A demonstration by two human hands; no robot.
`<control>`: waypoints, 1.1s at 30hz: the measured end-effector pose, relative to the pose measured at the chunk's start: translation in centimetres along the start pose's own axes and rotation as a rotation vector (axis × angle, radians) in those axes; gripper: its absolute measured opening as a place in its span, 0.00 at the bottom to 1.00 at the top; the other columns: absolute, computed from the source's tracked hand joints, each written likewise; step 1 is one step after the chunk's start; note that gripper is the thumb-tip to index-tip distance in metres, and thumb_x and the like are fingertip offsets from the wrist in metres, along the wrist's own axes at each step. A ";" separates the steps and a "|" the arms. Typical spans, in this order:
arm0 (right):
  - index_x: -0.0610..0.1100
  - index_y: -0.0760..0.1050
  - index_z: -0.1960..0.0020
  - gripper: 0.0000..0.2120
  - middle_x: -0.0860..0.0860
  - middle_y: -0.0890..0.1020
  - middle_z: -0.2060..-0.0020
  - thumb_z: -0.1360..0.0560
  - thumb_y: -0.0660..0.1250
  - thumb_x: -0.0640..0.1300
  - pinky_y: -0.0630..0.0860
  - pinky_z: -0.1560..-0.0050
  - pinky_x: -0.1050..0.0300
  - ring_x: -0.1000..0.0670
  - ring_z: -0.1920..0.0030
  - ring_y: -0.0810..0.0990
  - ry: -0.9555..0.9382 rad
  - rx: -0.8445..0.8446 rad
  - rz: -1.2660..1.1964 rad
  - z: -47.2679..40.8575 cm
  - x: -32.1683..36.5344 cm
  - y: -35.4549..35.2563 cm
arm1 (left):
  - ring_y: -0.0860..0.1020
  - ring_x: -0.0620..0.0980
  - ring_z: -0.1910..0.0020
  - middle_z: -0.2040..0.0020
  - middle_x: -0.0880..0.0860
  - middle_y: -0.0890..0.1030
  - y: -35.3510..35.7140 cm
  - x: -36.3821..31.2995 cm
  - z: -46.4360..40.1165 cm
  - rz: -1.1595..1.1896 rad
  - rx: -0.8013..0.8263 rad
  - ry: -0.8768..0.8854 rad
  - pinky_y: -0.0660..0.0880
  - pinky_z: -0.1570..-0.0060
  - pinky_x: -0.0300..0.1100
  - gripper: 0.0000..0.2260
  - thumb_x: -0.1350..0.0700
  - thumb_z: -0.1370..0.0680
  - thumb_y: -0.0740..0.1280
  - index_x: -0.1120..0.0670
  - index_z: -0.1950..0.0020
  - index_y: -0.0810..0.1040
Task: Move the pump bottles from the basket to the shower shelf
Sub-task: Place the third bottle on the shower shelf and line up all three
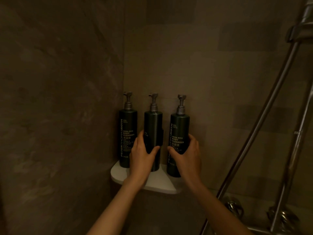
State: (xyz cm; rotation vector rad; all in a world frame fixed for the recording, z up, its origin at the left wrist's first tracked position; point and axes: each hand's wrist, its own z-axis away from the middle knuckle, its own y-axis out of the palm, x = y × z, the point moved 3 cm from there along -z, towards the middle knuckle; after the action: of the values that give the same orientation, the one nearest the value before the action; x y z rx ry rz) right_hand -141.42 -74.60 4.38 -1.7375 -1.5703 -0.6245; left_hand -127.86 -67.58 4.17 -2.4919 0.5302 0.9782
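Three dark green pump bottles carry grey pump heads; two show pale lettering. The corner shelf is white. The wall tiles are mottled brown-beige. The shower hose is silver.

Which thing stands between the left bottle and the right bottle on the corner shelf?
In the head view, the middle bottle stands between the left bottle and the right bottle, gripped by the left hand.
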 end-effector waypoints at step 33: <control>0.48 0.62 0.31 0.33 0.51 0.67 0.35 0.31 0.73 0.48 0.63 0.47 0.71 0.56 0.38 0.67 -0.284 -0.206 0.127 1.7 3.0 -1.7 | 0.68 0.48 0.33 0.32 0.51 0.70 -2.2 -0.4 0.4 -0.007 -0.132 0.069 0.68 0.35 0.46 0.29 0.51 0.27 0.71 0.51 0.29 0.64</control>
State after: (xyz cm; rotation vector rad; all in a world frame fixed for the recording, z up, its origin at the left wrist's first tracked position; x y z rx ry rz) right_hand -142.82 -71.37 5.84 -2.1394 -1.6122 -0.5089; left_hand -127.23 -65.43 4.73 -2.6510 0.4925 0.9552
